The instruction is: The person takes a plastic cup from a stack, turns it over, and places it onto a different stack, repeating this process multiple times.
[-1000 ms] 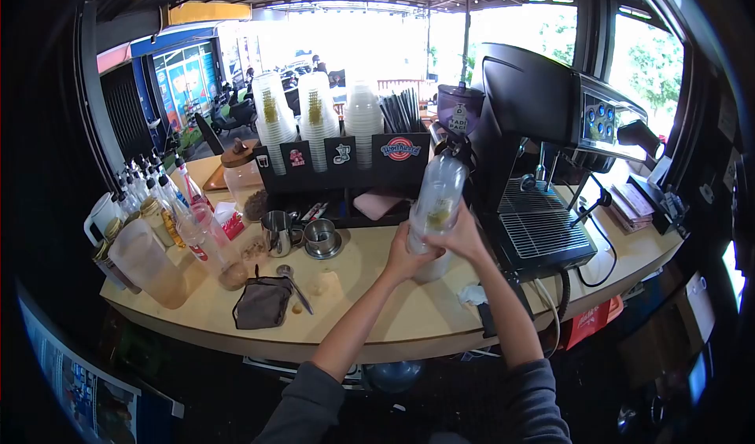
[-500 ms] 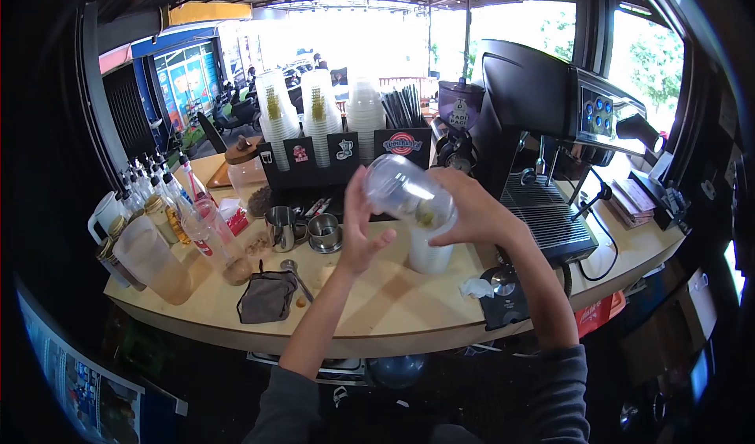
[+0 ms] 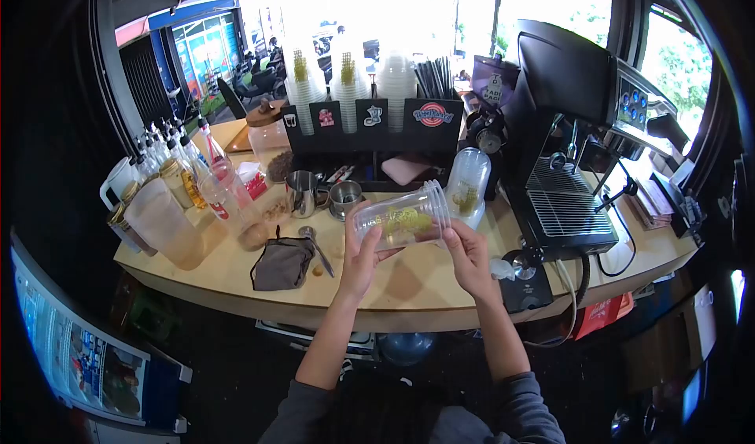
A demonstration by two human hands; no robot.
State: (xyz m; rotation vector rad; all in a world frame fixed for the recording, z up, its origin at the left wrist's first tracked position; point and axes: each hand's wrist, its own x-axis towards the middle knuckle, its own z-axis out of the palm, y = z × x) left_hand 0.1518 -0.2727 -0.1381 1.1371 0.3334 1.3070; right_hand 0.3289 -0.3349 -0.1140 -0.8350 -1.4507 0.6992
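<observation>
Nearest the camera, the left hand (image 3: 360, 261) and the right hand (image 3: 469, 260) are raised over the worktop (image 3: 409, 291), and both are closed on a clear plastic cup (image 3: 401, 224), which is held on its side between them: the narrower base end is cupped by the left grip, and the wider, ridged rim end is taken by the right fingers (image 3: 454, 238). Something yellow-green is seen at the cup's middle; whether it is print or contents cannot be told. For this hold to go well, only light pressure should probably be used, since so thin a wall is likely to buckle. The cup is best kept over the bare wood, clear of the dark cloth pouch (image 3: 283, 263) and the spoon (image 3: 316, 249) to the left. Just beyond, a second clear cup (image 3: 468, 183) stands upright and apart from the held one; it could be knocked if the right elbow is swung wide. Farther back are two small metal jugs (image 3: 301, 193), the espresso machine (image 3: 568, 90), and stacked cups (image 3: 395, 86).
</observation>
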